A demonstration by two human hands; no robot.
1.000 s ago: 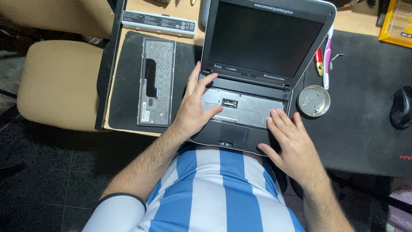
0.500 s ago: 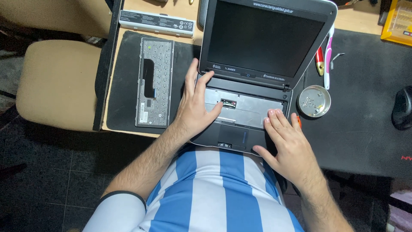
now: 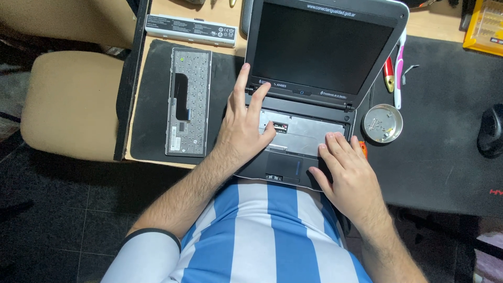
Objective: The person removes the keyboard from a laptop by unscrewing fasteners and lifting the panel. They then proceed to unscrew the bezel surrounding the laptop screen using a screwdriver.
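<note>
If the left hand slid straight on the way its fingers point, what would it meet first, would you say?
The left hand points up-screen; its index fingertip already lies near the hinge, so it would probably meet the lower bezel of the laptop's open screen first.

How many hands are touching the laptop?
2. The left hand lies on the laptop base's left side, fingers reaching toward the hinge. The right hand rests on its front right corner.

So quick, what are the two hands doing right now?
Left hand: open, fingers spread flat on the open dark grey laptop with its keyboard removed, holding nothing.
Right hand: open, palm down on the laptop's front right corner, holding nothing.
</note>
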